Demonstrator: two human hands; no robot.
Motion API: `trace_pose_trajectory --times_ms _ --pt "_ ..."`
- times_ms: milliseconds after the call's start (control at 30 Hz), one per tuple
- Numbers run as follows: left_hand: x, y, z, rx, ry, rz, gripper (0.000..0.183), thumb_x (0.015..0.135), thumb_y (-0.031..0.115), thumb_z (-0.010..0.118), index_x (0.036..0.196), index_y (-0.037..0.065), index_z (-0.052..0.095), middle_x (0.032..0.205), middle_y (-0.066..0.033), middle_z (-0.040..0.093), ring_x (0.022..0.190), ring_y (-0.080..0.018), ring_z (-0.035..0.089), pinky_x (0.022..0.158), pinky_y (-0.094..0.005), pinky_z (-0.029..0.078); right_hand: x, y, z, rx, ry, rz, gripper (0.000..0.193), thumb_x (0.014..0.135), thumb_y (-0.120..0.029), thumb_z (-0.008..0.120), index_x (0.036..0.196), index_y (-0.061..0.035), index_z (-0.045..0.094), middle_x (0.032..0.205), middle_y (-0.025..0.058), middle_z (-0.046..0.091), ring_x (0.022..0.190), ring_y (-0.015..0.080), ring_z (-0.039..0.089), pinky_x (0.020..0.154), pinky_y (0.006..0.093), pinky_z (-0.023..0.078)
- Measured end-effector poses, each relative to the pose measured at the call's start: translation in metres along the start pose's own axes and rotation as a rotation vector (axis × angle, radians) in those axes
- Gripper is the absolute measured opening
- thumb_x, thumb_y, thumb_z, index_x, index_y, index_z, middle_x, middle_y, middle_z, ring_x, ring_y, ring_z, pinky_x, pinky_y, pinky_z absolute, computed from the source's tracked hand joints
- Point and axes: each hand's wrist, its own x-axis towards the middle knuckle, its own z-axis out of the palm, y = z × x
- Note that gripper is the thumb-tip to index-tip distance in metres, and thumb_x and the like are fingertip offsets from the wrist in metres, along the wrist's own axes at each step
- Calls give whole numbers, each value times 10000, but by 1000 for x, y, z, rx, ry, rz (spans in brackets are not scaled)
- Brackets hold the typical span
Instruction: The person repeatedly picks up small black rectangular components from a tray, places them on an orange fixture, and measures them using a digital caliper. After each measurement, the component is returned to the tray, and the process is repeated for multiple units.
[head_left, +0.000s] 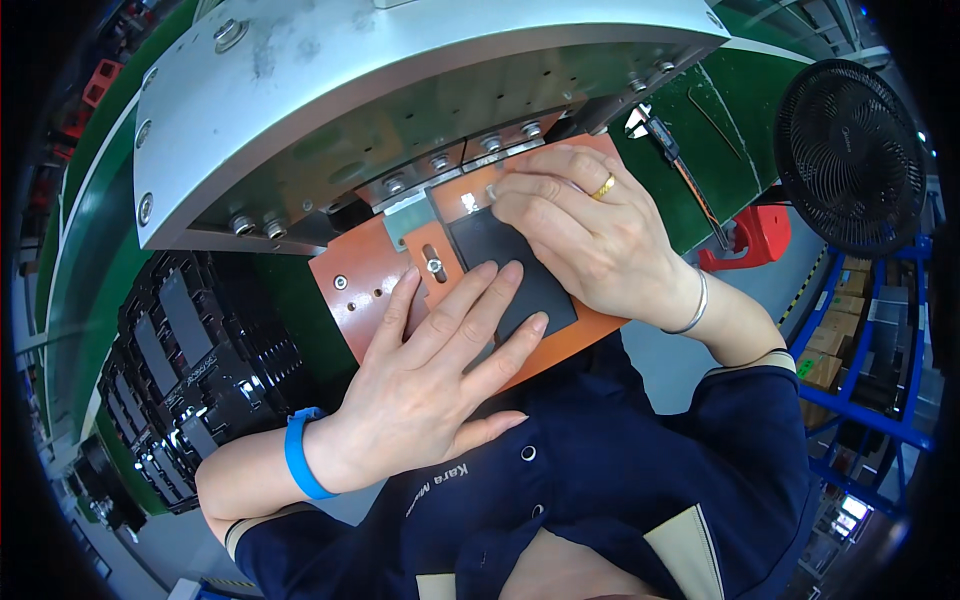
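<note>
My left hand (pixel 425 375), spread open, steadied the sheet (pixel 535 290); right hand (pixel 590 230) curled by its far edge, grip unclear. Aligning, I judged; next needed even pressure.

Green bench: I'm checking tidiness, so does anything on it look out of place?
Possibly the caliper: it lies loose and slanted right of the metal machine, its lower end at the edge of the bench, where it might get knocked. No spill shows.

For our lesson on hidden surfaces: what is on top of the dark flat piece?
The left hand and right hand overlap the dark flat piece; its surface behind them is hidden.
</note>
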Motion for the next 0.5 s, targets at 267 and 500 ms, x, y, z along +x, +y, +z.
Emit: trace_pose_trajectory --times_ms 267,500 --pt "0 1 -2 0 8 -1 695 797 556 646 1377 201 502 1481 -176 381 1361 -345 361 1108 -576 218 -2 -1 -2 -45 73 71 215 733 -130 689 944 -112 650 1023 26 595 930 219 552 784 343 453" --pt "1 0 -1 -5 4 5 684 799 543 653 1374 203 506 1485 -172 376 1364 -344 357 1119 -572 208 -5 -2 -8 -139 -4 48 284 683 -98 731 961 -148 702 1078 44 579 928 218 541 818 345 422"
